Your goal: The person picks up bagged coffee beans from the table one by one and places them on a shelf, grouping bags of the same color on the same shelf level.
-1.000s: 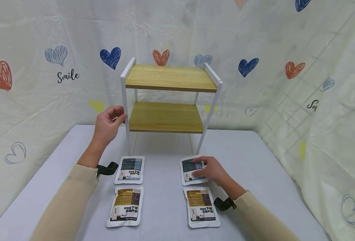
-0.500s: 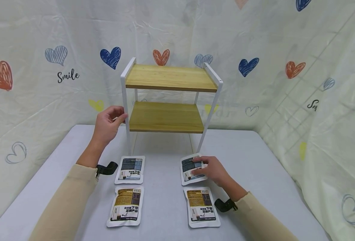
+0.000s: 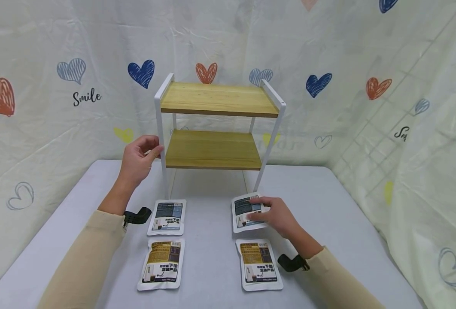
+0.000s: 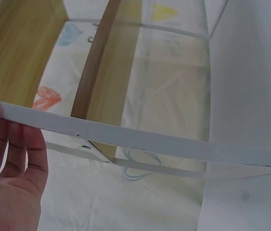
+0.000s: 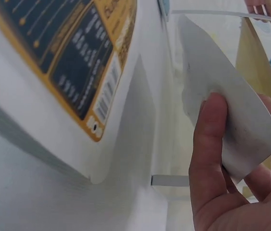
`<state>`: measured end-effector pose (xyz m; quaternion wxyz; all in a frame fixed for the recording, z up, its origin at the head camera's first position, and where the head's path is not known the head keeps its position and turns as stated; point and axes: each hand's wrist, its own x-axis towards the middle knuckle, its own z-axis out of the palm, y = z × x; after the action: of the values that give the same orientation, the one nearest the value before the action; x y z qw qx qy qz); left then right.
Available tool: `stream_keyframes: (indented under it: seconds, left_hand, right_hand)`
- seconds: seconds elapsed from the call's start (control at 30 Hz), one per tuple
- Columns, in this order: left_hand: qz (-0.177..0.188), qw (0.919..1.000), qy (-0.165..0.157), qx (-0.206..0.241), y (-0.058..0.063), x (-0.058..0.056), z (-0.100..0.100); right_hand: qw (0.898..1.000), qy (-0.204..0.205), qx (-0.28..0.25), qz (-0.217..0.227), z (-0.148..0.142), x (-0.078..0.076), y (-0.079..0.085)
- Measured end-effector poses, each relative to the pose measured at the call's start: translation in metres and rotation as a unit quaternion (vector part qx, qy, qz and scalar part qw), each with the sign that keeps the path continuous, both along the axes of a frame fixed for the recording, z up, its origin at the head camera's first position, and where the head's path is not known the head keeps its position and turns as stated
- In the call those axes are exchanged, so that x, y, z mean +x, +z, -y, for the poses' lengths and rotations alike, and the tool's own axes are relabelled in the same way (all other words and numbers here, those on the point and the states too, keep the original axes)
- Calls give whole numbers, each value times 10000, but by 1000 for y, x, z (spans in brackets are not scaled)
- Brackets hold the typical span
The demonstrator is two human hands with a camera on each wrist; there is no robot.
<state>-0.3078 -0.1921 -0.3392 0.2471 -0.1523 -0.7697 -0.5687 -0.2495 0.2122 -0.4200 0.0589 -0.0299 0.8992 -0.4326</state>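
Note:
In the head view a two-tier shelf rack [image 3: 214, 150], white-framed with wooden boards, stands on the table. My left hand [image 3: 137, 159] holds its left front post [image 4: 150, 138], thumb on one side and fingers behind, as the left wrist view shows. My right hand [image 3: 282, 216] pinches a white pouch [image 3: 241, 214] with a dark blue label by its right side. In the right wrist view that pouch's plain back [image 5: 241, 110] faces the camera, tilted and raised off the table, a finger pressed into it.
Another blue-labelled pouch [image 3: 167, 217] lies before the rack's left leg. Nearer the front lie two brown-labelled pouches, a left one [image 3: 161, 265] and a right one [image 3: 259, 265]. A heart-printed curtain [image 3: 96, 51] hangs behind the white table [image 3: 208, 262].
My right hand has lifted the blue-labelled pouch from the table, first tilting it up and then moving it slightly away from me. The left hand stays on the rack's post.

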Motion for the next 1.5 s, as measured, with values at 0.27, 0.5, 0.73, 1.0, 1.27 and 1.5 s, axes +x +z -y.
stream_keyframes:
  seconds: [0.27, 0.5, 0.73, 1.0, 1.27, 1.5]
  left_hand:
    - [-21, 10000, 18, 10, 0, -1, 0]
    - [-8, 10000, 7, 3, -1, -1, 0]
    - [12, 9999, 78, -92, -1, -1, 0]
    - [73, 9999, 75, -79, 0, -1, 0]
    - [124, 9998, 123, -48, 1, 1, -2]
    - [120, 9999, 97, -54, 2, 0, -1]
  right_hand:
    - [9997, -9, -244, 14, -2, 2, 9]
    - [9988, 17, -496, 14, -2, 5, 16]
    - [9977, 99, -662, -74, -1, 10, 28]
    - [9953, 81, -956, 92, -3, 10, 34]
    - [9913, 138, -1293, 191, 1, 14, 46]
    - [9889, 233, -1463, 98, 3, 17, 59]
